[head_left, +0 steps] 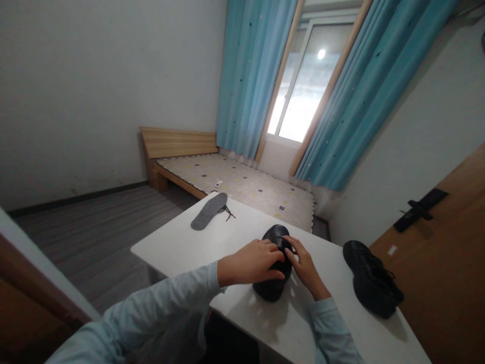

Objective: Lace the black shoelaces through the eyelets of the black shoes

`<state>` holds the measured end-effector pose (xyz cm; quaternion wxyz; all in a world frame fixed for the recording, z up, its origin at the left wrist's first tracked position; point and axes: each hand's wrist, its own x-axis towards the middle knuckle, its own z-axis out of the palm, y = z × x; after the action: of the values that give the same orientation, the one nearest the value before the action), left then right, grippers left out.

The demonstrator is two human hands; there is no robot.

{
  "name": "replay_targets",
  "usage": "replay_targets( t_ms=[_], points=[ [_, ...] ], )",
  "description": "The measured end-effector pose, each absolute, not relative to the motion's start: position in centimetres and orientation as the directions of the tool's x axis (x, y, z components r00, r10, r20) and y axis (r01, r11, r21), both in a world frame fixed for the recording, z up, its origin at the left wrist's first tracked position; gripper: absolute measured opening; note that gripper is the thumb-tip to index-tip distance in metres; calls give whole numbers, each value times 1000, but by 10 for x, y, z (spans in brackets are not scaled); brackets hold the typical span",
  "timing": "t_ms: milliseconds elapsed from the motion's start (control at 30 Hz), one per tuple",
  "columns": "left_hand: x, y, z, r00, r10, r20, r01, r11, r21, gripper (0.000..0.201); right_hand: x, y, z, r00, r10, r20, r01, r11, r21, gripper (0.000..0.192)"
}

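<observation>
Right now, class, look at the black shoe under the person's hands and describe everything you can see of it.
The black shoe lies on the white table, toe pointing away toward the bed. It looks like smooth, dark leather or synthetic, with a rounded toe. The left hand rests flat over its middle, and the right hand touches its upper by the opening, fingertips pinching something thin and dark, perhaps a lace. Its heel end faces the person; the sole is hidden.
</observation>
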<state>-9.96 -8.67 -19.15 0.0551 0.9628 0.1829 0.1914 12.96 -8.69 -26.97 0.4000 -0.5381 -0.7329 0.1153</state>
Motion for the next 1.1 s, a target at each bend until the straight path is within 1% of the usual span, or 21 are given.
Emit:
replay_targets(
  t_ms=[100, 167, 233, 333, 533, 700, 867, 1100],
  points=[
    [-92, -100, -209, 896, 345, 279, 328, -939, 107, 39, 128, -88, -270, -79, 887, 456, 665, 387, -638, 37],
    [-86, -105, -221, 881, 383, 277, 383, -922, 56, 41, 126, -90, -268, -66, 892, 448, 640, 382, -666, 37],
    [-82, -108, -230, 857, 431, 282, 440, -897, 32, 44, 125, -91, -267, -52, 897, 439, 619, 374, -690, 38],
    [-79, -108, -236, 841, 468, 270, 473, -880, 48, 41, 124, -92, -263, -20, 907, 420, 590, 350, -728, 40],
    [-80, -105, -232, 846, 476, 239, 463, -879, 110, 32, 130, -88, -266, 94, 883, 459, 552, 338, -762, 39],
    [-85, -103, -224, 828, 496, 262, 473, -869, 149, 25, 133, -84, -272, 159, 880, 447, 536, 303, -788, 38],
    [-92, -98, -217, 815, 503, 288, 468, -864, 187, 18, 133, -86, -271, 182, 868, 461, 574, 287, -767, 37],
    [-102, -90, -206, 815, 504, 286, 463, -863, 201, 13, 133, -86, -273, 161, 849, 503, 673, 279, -686, 29]
  ],
)
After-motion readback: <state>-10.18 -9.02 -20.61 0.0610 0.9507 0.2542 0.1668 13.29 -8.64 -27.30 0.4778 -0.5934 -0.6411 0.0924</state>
